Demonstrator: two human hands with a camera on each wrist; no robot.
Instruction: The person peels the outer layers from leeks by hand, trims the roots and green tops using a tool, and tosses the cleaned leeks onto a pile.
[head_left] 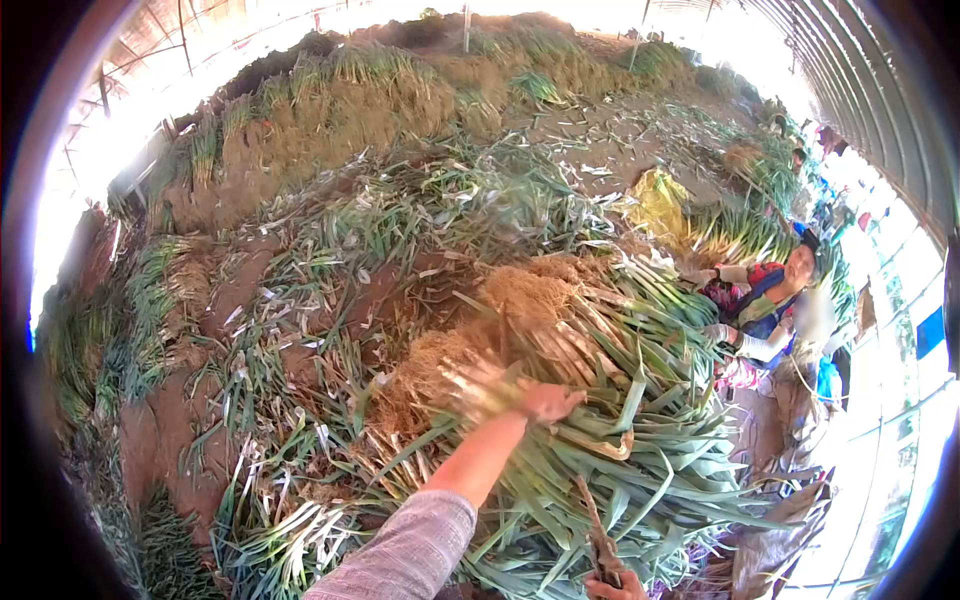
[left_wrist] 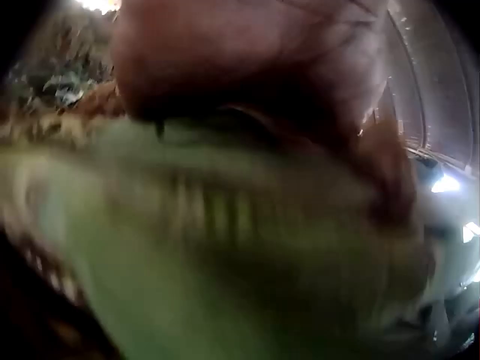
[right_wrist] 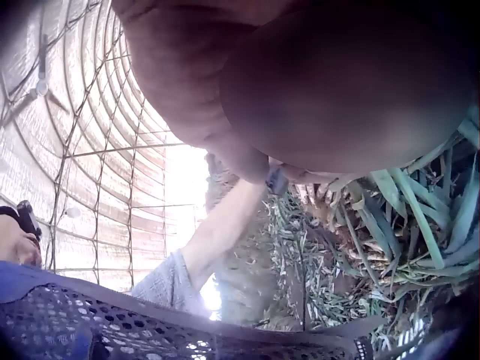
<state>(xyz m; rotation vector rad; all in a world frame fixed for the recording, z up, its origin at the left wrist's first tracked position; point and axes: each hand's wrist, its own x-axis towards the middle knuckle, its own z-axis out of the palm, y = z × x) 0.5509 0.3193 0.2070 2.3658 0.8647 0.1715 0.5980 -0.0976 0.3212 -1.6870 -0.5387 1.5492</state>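
I see the left hand (head_left: pixel 550 402) curled round long white-and-green leeks (head_left: pixel 475 386) slanting white-end-first toward the leafy green pile's (head_left: pixel 645 475) left edge, the right hand (head_left: pixel 622 588) gripping a brown stick-like tool (head_left: pixel 601 543).

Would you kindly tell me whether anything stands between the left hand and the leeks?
Nothing visible does: the left hand is at the leeks, with green leaves against it in the left wrist view. The slender tool in the right hand sits lower in the head view, to one side.

Left grip (left_wrist: pixel 255 67) on blurred green leaves (left_wrist: pixel 195 292), curved ribs (left_wrist: pixel 424 75)
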